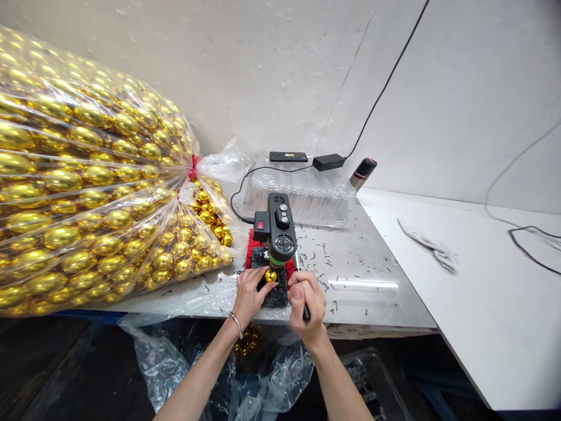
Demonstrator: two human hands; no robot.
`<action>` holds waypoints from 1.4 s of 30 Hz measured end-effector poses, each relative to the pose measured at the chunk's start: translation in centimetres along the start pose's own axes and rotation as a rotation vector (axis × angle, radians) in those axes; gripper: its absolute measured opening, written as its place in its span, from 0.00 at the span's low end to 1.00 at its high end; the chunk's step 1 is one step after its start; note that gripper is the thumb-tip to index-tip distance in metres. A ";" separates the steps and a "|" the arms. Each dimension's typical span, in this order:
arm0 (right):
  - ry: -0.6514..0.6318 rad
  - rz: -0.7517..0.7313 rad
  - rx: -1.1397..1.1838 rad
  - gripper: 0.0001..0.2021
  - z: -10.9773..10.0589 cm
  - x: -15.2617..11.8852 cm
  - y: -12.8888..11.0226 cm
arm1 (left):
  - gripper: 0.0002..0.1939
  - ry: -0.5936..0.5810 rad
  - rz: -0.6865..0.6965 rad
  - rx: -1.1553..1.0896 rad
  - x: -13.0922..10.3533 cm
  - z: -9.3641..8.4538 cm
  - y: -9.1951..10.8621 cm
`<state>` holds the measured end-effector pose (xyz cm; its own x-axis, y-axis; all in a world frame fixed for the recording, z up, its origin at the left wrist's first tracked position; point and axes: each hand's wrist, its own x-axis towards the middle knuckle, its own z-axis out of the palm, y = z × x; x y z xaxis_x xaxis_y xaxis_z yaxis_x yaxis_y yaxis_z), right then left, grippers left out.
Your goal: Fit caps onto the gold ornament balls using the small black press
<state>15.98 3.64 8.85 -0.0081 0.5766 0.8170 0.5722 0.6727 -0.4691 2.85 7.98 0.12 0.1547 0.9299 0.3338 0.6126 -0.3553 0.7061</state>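
Between thumb and fingers, my left hand (250, 293) grips a small shiny gold ball (270, 275). The ball sits right under the head of a black bench drill press (281, 225), over its dark base (276, 296). Where the drill bit is relative to the ball is hidden by the drill head. My right hand (309, 304) is wrapped around the black-ended lever handle (306, 314) at the right of the press. A red mat (250, 248) shows under the base, and dark shavings lie around it.
Large clear bags of gold balls (87, 175) fill the left. Behind the press are a clear plastic tray (302, 202), a power adapter (328, 162) and a dark bottle (363, 172). A glove (427, 242) lies on the white table (482, 304). An open plastic bag (162, 356) hangs below the front edge.
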 end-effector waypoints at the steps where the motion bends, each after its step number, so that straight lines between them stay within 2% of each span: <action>1: -0.002 -0.032 -0.002 0.10 0.3 -0.5 0.4 | 0.16 0.001 0.008 0.008 0.0 0.0 0.0; 4: 0.031 -0.085 -0.024 0.10 1.1 -1.9 1.6 | 0.16 0.008 0.023 0.028 0.0 0.1 -0.2; 10: 0.118 -0.040 -0.040 0.11 2.1 -3.1 2.5 | 0.16 0.023 0.026 0.040 -0.1 0.3 -0.2; 16: 0.078 -0.072 -0.025 0.10 2.5 -3.7 2.7 | 0.16 0.019 0.023 0.018 -0.1 0.0 0.0; 19: 0.123 0.023 0.019 0.12 2.0 -2.4 1.5 | 0.15 0.017 -0.002 -0.018 0.2 0.0 0.2; 23: 0.142 0.140 0.027 0.13 0.4 1.3 -1.0 | 0.16 0.041 -0.055 -0.102 0.1 -0.4 0.5; 25: 0.107 0.206 0.028 0.14 -0.2 2.9 -2.0 | 0.17 0.067 -0.075 -0.153 -1.0 -1.1 0.7; 27: 0.083 0.219 0.032 0.15 -0.6 3.6 -2.5 | 0.18 0.049 -0.091 -0.193 -3.1 -2.1 0.8; 32: 0.097 0.159 0.038 0.13 -0.2 2.7 -2.3 | 0.21 -0.209 -0.046 -0.213 -10.7 -3.5 0.0; 35: 0.099 0.132 0.036 0.13 0.0 2.0 -1.9 | 0.21 -0.262 -0.014 -0.176 -12.6 -3.5 -0.6; 36: 0.097 0.125 0.035 0.13 0.0 1.9 -1.8 | 0.20 -0.253 0.000 -0.163 -12.3 -3.6 -0.6; 38: 0.092 0.112 0.035 0.13 0.0 1.7 -1.6 | 0.16 -0.191 0.046 -0.135 -10.2 -4.2 -0.4; 40: 0.094 0.099 0.036 0.13 0.1 1.6 -1.5 | 0.16 -0.077 0.103 -0.072 -6.2 -5.6 0.1; 42: 0.098 0.089 0.032 0.13 0.1 1.6 -1.4 | 0.16 0.064 0.116 0.091 -1.3 -7.3 0.4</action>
<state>15.10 3.62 10.77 0.1225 0.5878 0.7997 0.5405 0.6363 -0.5505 -2.75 5.95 4.59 0.1806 0.8741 0.4510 0.6618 -0.4472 0.6017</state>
